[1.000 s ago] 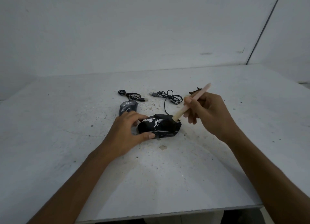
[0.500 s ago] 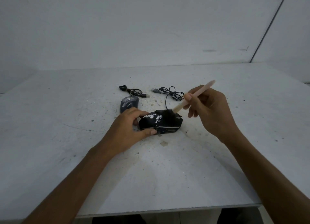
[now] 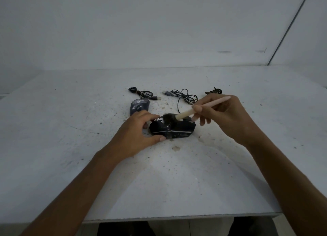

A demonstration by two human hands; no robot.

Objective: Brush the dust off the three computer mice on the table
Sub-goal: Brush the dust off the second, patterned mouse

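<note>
head | black mouse [image 3: 175,129] mid-frame on worktop [image 3: 70,147] | left hand [image 3: 136,135] curls round its left end | right hand [image 3: 223,115] pinches brush [image 3: 194,110] mid-handle, bristles on the shell | grey mouse [image 3: 138,105] just behind | judged: light, hard, slick shell, likely skids; hold its sides, brush lightly

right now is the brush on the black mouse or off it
On: the brush bristles touch the top of the black mouse.

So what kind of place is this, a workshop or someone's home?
Probably a bare workroom, not a home, though I can't be sure: a dust-flecked grey table, blank white walls, and a black mouse, a second mouse and coiled cables laid out.
</note>
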